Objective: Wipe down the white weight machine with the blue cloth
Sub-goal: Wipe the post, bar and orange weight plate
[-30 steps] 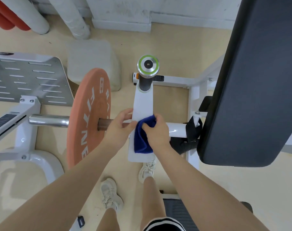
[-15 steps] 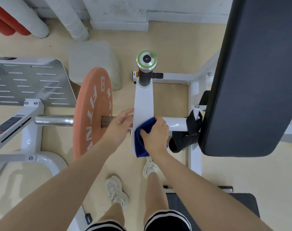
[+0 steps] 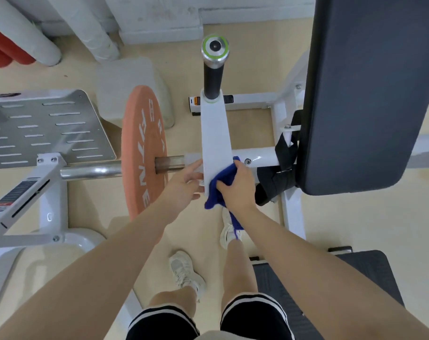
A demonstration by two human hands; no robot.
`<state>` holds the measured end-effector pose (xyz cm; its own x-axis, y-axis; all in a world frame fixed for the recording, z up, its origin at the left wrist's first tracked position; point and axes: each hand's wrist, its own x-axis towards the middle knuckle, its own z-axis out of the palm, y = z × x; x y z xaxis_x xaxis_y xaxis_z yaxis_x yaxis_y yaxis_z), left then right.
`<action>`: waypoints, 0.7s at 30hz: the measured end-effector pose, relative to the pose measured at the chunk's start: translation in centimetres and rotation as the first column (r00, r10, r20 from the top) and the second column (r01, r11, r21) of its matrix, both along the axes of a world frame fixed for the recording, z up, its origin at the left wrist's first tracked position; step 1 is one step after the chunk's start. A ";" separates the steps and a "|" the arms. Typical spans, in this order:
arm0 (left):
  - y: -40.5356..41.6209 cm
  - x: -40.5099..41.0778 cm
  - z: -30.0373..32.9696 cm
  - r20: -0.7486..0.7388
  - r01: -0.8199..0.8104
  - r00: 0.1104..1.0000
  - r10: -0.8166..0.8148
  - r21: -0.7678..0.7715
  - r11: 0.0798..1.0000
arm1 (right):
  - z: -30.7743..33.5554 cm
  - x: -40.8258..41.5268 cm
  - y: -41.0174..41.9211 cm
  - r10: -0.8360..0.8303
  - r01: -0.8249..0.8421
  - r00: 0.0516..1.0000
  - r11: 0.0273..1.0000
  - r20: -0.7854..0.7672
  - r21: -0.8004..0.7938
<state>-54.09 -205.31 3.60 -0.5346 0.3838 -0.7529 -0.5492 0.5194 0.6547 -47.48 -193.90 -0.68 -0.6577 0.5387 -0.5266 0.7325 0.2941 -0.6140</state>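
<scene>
The white weight machine has a flat white lever arm (image 3: 214, 133) running toward me, topped by a black grip with a steel end cap (image 3: 214, 47). My right hand (image 3: 238, 186) is shut on the blue cloth (image 3: 219, 186) and presses it against the near right edge of that arm. A strip of the cloth hangs below my wrist. My left hand (image 3: 184, 185) rests on the arm's left edge, fingers spread around it, next to the steel sleeve.
An orange weight plate (image 3: 141, 148) sits on the steel sleeve left of the arm. A dark padded backrest (image 3: 370, 94) rises on the right. A perforated grey footplate (image 3: 44, 128) lies far left. A grey block (image 3: 132, 79) and pipes stand by the wall. My feet stand below.
My right hand slid the cloth from the top face of the arm toward its near right edge. More cloth now hangs loose. The view shifted slightly.
</scene>
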 end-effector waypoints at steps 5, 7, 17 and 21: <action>-0.2 -0.1 -0.7 0.083 -0.114 0.990 0.113 0.016 0.993 | -0.4 -2.4 0.3 0.004 0.003 0.998 0.996 -0.067 0.091; 0.0 -0.1 -0.8 0.097 -0.129 0.987 0.127 0.012 0.992 | 0.0 -0.2 0.0 0.028 -0.025 0.997 0.999 -0.068 0.037; 0.5 -3.2 -0.9 0.015 -0.312 0.950 0.312 -0.014 0.950 | 1.8 -3.2 0.1 0.588 -0.511 0.808 0.728 -0.033 0.457; 0.2 -5.1 -0.5 0.005 -0.479 0.878 0.479 0.041 0.877 | 1.1 -6.6 2.1 0.936 -0.853 0.353 0.320 0.004 0.412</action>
